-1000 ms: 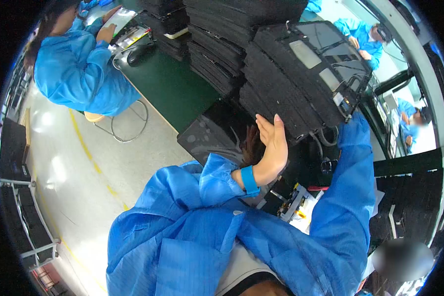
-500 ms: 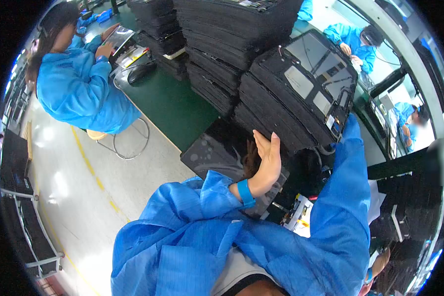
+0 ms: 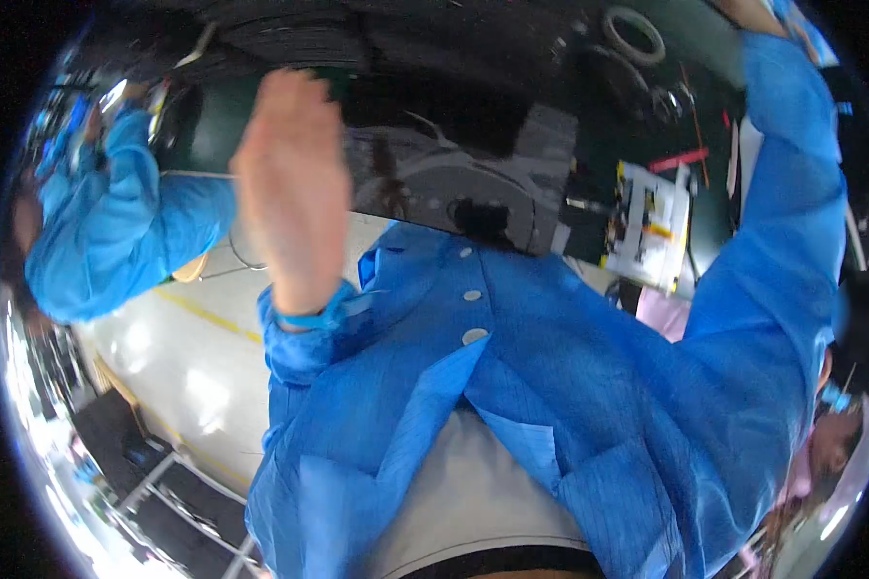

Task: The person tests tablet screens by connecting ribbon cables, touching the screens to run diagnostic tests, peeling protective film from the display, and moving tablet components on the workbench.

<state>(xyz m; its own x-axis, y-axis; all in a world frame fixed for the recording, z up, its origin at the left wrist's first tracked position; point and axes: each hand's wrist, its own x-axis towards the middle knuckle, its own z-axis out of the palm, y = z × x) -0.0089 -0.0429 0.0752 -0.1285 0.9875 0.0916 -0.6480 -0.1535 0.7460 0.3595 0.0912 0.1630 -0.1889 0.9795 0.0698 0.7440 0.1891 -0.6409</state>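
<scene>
My left hand (image 3: pixel 297 174) is raised beside the left end of a glossy black panel (image 3: pixel 444 179). It is blurred, with the fingers extended close together and nothing seen in it. The panel lies flat at the table's near edge, with reflections on its surface. My right hand (image 3: pixel 751 13) is cut off by the top edge at the upper right, so its fingers do not show. A white fixture with yellow and black parts (image 3: pixel 652 227) sits right of the panel. Near it is a red strip (image 3: pixel 678 159).
A grey ring (image 3: pixel 633 36) lies on the dark table at the upper right. Dark stacked material (image 3: pixel 290 29) fills the top. A co-worker in a blue gown (image 3: pixel 126 222) sits at the left, and a metal-framed rack (image 3: pixel 179 482) stands at the lower left.
The view has tipped down towards my body. My left hand has moved left, off the panel's middle to its left end. My right arm now reaches to the upper right corner, away from the black stack.
</scene>
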